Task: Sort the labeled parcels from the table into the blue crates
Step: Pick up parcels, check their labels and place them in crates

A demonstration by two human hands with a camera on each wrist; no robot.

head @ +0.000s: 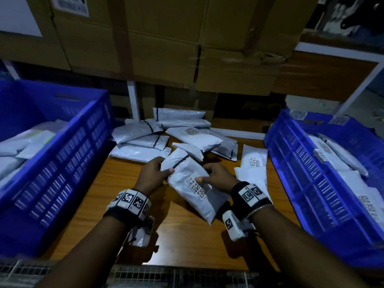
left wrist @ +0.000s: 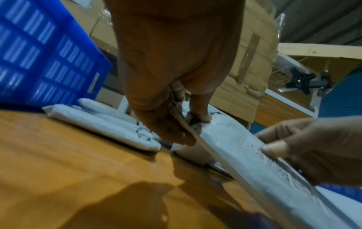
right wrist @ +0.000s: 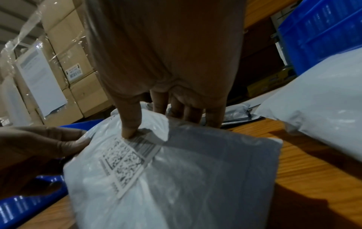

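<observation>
Both hands hold one white labeled parcel [head: 188, 179] above the wooden table [head: 99, 204]. My left hand [head: 154, 172] pinches its left edge, thumb on top. My right hand [head: 216, 175] grips its right side, the thumb pressing by the printed code label [head: 196, 187]. In the right wrist view the parcel [right wrist: 176, 178] fills the middle, with the label [right wrist: 125, 161] under the thumb. The left wrist view shows the parcel [left wrist: 245, 155] edge-on between the two hands. A pile of white parcels [head: 166, 136] lies behind on the table. Blue crates stand left [head: 62, 159] and right [head: 311, 175], both holding parcels.
Two more parcels [head: 252, 165] lie beside the right crate. Large cardboard boxes [head: 166, 38] stack behind the table. A wire mesh surface [head: 166, 277] runs along the near table edge.
</observation>
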